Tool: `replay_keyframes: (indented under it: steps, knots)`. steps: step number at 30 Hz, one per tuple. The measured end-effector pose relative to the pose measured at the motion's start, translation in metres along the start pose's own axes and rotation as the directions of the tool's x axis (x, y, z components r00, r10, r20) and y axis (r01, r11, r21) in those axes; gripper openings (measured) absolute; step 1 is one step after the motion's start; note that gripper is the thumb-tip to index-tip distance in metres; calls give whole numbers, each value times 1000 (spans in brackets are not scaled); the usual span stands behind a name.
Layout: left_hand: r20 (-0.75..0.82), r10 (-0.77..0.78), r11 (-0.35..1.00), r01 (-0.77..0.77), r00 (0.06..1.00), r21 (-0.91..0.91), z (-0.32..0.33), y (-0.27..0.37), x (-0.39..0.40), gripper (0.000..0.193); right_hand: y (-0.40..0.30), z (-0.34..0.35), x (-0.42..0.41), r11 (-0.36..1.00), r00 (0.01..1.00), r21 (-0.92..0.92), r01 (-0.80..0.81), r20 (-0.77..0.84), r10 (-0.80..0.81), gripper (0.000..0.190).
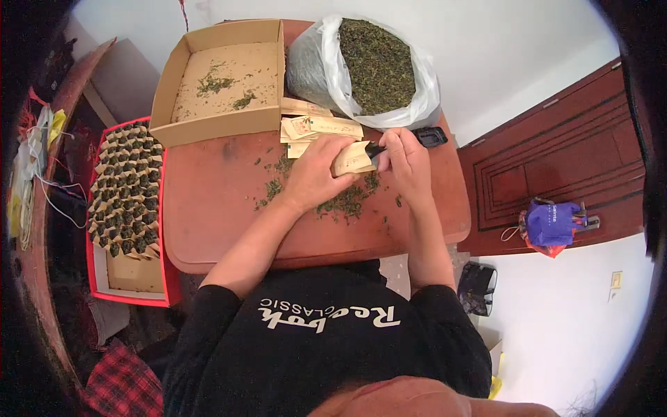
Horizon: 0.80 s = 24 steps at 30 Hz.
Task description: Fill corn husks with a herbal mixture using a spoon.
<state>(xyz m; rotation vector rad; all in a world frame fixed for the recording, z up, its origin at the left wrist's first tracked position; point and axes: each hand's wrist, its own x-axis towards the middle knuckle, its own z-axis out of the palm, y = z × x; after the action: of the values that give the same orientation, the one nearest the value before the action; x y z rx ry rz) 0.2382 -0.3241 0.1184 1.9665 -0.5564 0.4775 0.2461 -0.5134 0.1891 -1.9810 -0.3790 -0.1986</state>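
Note:
My left hand (318,172) grips a small tan paper packet (351,159) over the table. Close against its mouth, my right hand (404,159) pinches a dark object (374,150), perhaps a small scoop; its tip is hidden at the packet. More flat paper packets (336,126) lie in a loose pile just beyond my left hand. Behind them stands a clear plastic bag (424,104) full of dried, dark green leaves (378,68), which look like tea. Loose leaves (346,203) are scattered on the table below my hands.
A shallow cardboard box (224,122) with leaf scraps stands at the back left. Left of the table, a red-edged box (169,234) holds rows of filled paper packets (127,187). A black plastic tray (431,136) lies near the table's right edge (461,208).

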Motion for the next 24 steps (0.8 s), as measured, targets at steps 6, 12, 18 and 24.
replay_keyframes:
  steps: [6, 12, 18, 24]
  knots:
    - [90, -110, 967, 128, 990, -221, 3, -10, 0, 62, 5, -4, -1, 999, 999, -28, 29, -18, -30, 30]
    - [85, -118, 962, 135, 989, -237, 4, -15, 0, 59, 0, -13, -5, 997, 1000, -80, 19, -22, -21, 33]
    - [95, -98, 953, 121, 991, -277, 6, -15, 2, 52, -6, -16, -6, 994, 999, -107, 27, -19, -29, 31]
    - [83, -83, 957, 103, 993, -270, 3, -15, 1, 50, -6, -8, -6, 985, 999, -172, 29, -32, -35, 32]
